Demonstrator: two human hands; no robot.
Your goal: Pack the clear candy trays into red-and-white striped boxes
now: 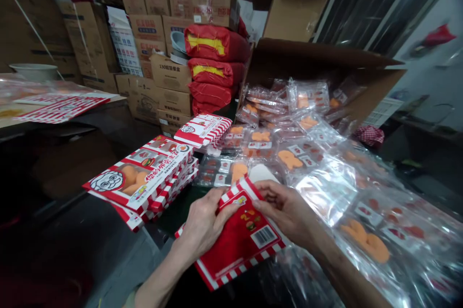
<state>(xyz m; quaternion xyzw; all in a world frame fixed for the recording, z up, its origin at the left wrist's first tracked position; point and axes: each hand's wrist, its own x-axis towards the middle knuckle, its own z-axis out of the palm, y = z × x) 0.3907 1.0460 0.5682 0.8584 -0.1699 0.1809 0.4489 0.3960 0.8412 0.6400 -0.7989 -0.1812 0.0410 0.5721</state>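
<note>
Both my hands hold a flat red carton (241, 245) with white stripes and a barcode, its back facing up. My left hand (203, 223) grips its left edge, fingers curled over the top. At the carton's open upper end my right hand (289, 211) pinches the flap, where a white inner face shows. Just beyond the carton lie clear plastic packs with orange toy pieces (289, 158).
A stack of filled red-and-white boxes (144, 178) sits to the left, with folded flat cartons (202, 129) behind it. An open cardboard box (325, 67) spills plastic packs across the right side. Stacked cartons and red sacks (213, 67) fill the back.
</note>
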